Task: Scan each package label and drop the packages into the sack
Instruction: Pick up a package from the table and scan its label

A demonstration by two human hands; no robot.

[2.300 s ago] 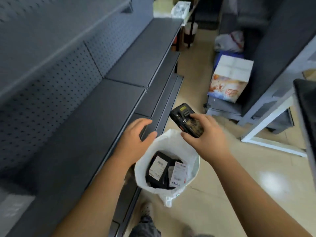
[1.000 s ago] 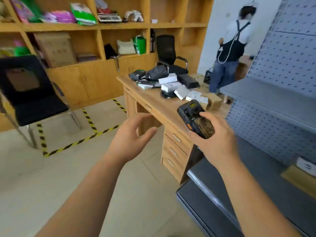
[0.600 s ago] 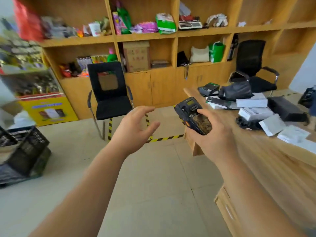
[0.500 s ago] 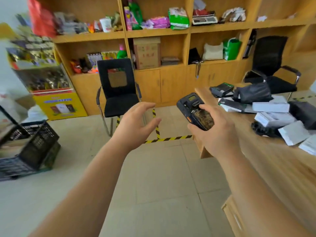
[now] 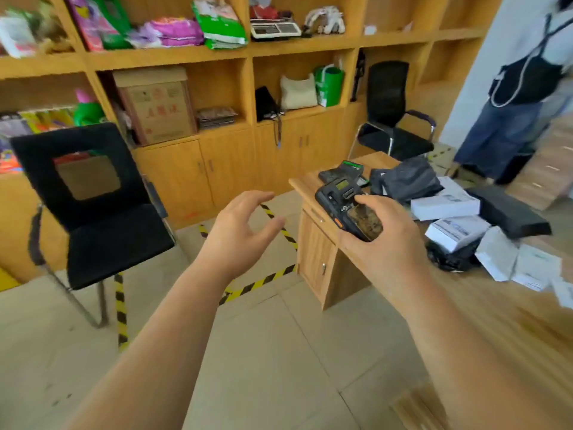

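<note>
step: fetch next package from wooden surface (image 5: 483,308); nothing scanned in this pass yet, judging by the free hand.
right hand (image 5: 383,243): fingers curled round black handheld scanner with small green display (image 5: 348,209), screen up, thumb near the keys; held just above the surface's near corner.
left hand (image 5: 238,234): holding nothing, fingers loosely spread and slightly bent, hanging over the floor left of the surface.
packages: white flat cardboard boxes (image 5: 445,204) and dark grey plastic mailer bag (image 5: 406,178) piled with more small parcels on the surface, right of and beyond the scanner; black flat box (image 5: 508,214) beside them.
sack: out of view here.
pick: reach with the free hand for the nearest loose item on top; avoid dragging from under the pile, stack looks ready to slide.
grip: mailer likely soft and slippery, pinch an edge; boxes rigid, grasp across the short side.
scan: turn label face up toward the scanner window; label positions unreadable from here, blur too heavy.
risk: person in dark apron (image 5: 524,88) standing beyond the surface's far end; black mesh chair (image 5: 93,206) on the left, well apart.
</note>
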